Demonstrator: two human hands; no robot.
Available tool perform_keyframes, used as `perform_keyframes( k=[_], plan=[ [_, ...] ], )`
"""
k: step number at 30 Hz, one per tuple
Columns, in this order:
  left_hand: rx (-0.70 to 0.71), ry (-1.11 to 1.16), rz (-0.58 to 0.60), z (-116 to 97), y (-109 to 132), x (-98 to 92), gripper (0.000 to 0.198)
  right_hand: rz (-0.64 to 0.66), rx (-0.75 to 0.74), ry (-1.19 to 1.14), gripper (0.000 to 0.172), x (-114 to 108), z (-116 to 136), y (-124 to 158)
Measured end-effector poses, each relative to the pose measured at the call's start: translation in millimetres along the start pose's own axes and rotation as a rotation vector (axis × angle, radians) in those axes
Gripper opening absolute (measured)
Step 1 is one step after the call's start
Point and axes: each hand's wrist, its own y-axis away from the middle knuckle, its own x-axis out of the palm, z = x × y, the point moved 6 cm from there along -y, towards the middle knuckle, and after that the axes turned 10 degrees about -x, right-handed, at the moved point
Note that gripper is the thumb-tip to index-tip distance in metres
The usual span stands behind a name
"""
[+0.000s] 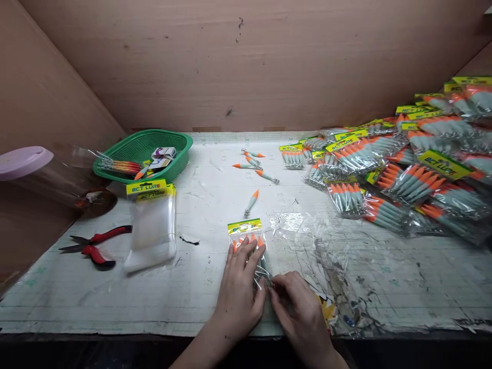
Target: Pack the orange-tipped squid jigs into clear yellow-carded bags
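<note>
A clear bag [249, 241] with a yellow-green header card and orange-and-grey fishing lures inside lies near the table's front edge. My left hand [240, 287] rests flat on the bag with its fingers spread over the lures. My right hand [295, 302] is curled at the bag's open lower end, its fingertips pinched at the lures' hooks. One loose lure [251, 202] lies just beyond the bag. Several more loose lures [254, 165] are scattered further back.
A large heap of filled lure bags [403, 169] covers the right side. A stack of empty bags [151, 225] and red-handled pliers [96, 246] lie at the left. A green basket [146, 151] stands at the back left. Brown walls enclose the table.
</note>
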Motion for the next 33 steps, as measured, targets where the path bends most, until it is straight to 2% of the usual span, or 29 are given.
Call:
perform_keyframes(
  k=[7, 16, 20, 25, 27, 29, 31, 33],
  plan=[
    [-0.111, 0.038, -0.034, -5, -4, 3.4, 0.072, -0.016, -0.013, 0.003, 0.014, -4, 0, 1],
    [-0.114, 0.051, -0.038, -4, -5, 3.0, 0.076, -0.048, -0.059, 0.124, 0.013, -1, 2, 0],
    [-0.118, 0.077, -0.03, -2, -5, 3.8, 0.075, 0.015, -0.043, 0.071, 0.013, -1, 0, -4],
    [-0.103, 0.087, 0.001, -1, -6, 2.6, 0.071, 0.031, -0.081, 0.242, 0.016, 8, -3, -8],
    [-0.071, 0.083, 0.043, 0, -1, -2.0, 0.072, 0.042, -0.062, 0.257, 0.019, 8, -5, -9],
    [-0.052, 0.067, 0.071, 5, 10, -10.5, 0.074, 0.089, -0.038, 0.206, 0.013, 2, -5, -8],
    [-0.125, 0.042, 0.018, 16, 25, -23.0, 0.075, 0.127, -0.03, 0.12, 0.005, -8, 0, -8],
    [-0.246, 0.038, -0.054, 28, 39, -32.0, 0.069, 0.167, -0.051, 0.036, 0.008, -15, 8, -8]
  ],
)
